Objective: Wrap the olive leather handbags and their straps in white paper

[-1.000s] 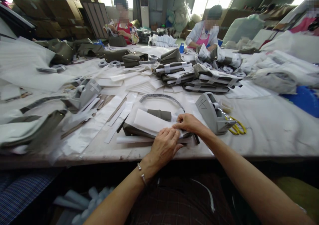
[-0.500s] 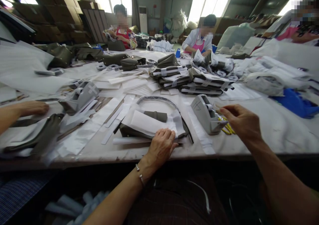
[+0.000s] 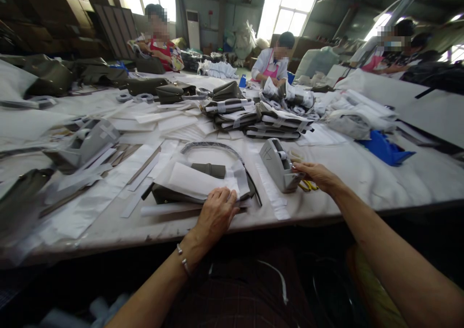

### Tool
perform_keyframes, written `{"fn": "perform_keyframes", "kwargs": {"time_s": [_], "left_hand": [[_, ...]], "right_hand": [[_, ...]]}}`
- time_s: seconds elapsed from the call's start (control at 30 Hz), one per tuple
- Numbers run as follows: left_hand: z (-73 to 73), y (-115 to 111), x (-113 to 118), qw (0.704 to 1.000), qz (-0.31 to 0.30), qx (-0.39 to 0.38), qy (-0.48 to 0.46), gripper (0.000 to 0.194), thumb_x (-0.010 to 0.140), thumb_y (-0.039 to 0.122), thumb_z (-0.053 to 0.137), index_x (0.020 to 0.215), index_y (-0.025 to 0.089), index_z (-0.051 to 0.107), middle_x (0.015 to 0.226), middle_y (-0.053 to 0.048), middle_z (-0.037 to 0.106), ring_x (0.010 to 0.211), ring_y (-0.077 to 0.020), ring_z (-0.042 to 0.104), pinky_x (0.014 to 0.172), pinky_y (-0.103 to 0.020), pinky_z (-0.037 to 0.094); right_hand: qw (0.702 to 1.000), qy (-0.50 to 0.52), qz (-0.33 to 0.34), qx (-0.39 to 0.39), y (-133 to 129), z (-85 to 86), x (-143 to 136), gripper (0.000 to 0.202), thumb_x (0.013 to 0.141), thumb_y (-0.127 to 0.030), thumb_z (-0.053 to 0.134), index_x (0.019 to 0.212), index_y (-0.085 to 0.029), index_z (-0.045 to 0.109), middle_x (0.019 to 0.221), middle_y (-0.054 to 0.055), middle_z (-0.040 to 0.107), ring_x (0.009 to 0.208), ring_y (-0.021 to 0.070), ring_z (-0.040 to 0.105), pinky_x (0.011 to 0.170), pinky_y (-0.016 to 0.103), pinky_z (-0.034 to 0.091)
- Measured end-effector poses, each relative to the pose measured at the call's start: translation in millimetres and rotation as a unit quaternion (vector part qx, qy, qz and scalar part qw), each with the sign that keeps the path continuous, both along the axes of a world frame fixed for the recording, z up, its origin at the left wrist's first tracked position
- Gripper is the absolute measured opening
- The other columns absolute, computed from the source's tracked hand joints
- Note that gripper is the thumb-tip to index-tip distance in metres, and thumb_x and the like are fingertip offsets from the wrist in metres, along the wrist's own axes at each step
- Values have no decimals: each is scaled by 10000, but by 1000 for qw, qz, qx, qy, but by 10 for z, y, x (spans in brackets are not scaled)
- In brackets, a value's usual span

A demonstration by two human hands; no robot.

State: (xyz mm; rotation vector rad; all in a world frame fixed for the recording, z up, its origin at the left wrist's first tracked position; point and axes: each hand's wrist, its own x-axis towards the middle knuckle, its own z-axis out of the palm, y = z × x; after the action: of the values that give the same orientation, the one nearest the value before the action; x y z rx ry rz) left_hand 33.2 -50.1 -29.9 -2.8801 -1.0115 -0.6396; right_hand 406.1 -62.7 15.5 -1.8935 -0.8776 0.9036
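Note:
Flat on the near edge of a dark olive bag lies my left hand, fingers spread a little over the white sheet on top of it. The bag's wrapped handle arches away behind it, around a small olive piece. To the right stands a grey tape dispenser. My right hand is at its front end, thumb and fingers pinched together; what they hold is too small to make out. Yellow-handled scissors lie just below that hand.
Another tape dispenser stands at the left among paper strips. Stacked olive bags lie behind. A blue dispenser is at the right. Several people work across the table.
The view has turned to the right, so things appear further left. My right hand has come closer to the dispenser's front end. The other person's hand at the far left has left the view.

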Motion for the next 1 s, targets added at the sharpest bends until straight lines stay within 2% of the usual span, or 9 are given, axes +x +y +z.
{"fn": "perform_keyframes", "kwargs": {"time_s": [0.2, 0.33, 0.4, 0.5, 0.63, 0.73, 0.83, 0.93, 1.0], "left_hand": [[28, -8, -1, 1000, -3, -14, -1, 396, 867, 206, 653, 1226, 146, 498, 1123, -116, 594, 1067, -267, 569, 975, -426, 481], [20, -8, -8, 999, -5, -23, -22, 355, 886, 192, 616, 1218, 166, 494, 1119, -112, 598, 1066, -257, 576, 977, -432, 481], [13, -7, -8, 999, -6, -27, -26, 359, 888, 186, 610, 1226, 164, 490, 1120, -116, 599, 1071, -259, 577, 982, -437, 481], [11, -5, -6, 999, -8, -27, -22, 373, 882, 186, 619, 1230, 152, 490, 1128, -126, 598, 1080, -269, 575, 990, -444, 477], [21, -3, -5, 999, -7, -25, -33, 341, 895, 196, 599, 1218, 167, 492, 1130, -125, 600, 1093, -272, 577, 985, -446, 480], [19, -4, -9, 999, -4, -23, -31, 349, 896, 216, 602, 1223, 164, 490, 1133, -124, 598, 1085, -272, 578, 982, -439, 478], [1, -5, -9, 999, -7, -20, -24, 388, 888, 229, 618, 1242, 144, 484, 1128, -122, 596, 1085, -275, 568, 993, -434, 469], [-20, -6, -6, 999, -6, -24, -26, 407, 886, 231, 619, 1256, 138, 478, 1142, -127, 592, 1101, -279, 560, 1007, -443, 458], [-26, -10, -6, 999, -4, -30, -34, 390, 893, 222, 602, 1255, 146, 477, 1152, -132, 591, 1116, -277, 557, 1015, -452, 451]], "right_hand": [[998, 0, -29, 63, 50, 141, -193, 356, 515, -411, 828, 695, -141, 682, 662, 46, 667, 596, 143, 573, 554, 268, 434], [986, -1, -85, 142, -138, 273, -293, 245, 530, -352, 779, 650, -177, 657, 611, 17, 620, 576, 134, 550, 550, 262, 449], [981, -1, -95, 169, -288, 281, -307, 189, 542, -325, 755, 629, -192, 653, 590, -1, 585, 550, 119, 512, 520, 252, 434], [986, 2, -90, 141, -480, 132, -304, 172, 557, -340, 732, 588, -200, 637, 571, -1, 558, 520, 114, 479, 488, 256, 429], [992, -44, -115, 42, -601, -225, -263, 210, 506, -369, 727, 519, -213, 587, 505, 9, 531, 470, 137, 463, 439, 288, 413], [989, -101, -110, 8, -661, -295, -244, 213, 508, -393, 723, 531, -212, 613, 523, 28, 567, 505, 168, 508, 484, 314, 447], [987, -154, -37, 17, -673, -64, -374, 267, 590, -473, 704, 589, -212, 650, 579, 28, 591, 584, 185, 544, 590, 329, 480], [976, -182, 116, 31, -543, 325, -730, 287, 686, -498, 689, 677, -211, 678, 663, 27, 624, 666, 189, 559, 660, 311, 471], [952, -202, 230, 22, -361, 557, -1043, 278, 746, -482, 672, 732, -206, 693, 725, 33, 656, 710, 193, 576, 675, 299, 460]]}}
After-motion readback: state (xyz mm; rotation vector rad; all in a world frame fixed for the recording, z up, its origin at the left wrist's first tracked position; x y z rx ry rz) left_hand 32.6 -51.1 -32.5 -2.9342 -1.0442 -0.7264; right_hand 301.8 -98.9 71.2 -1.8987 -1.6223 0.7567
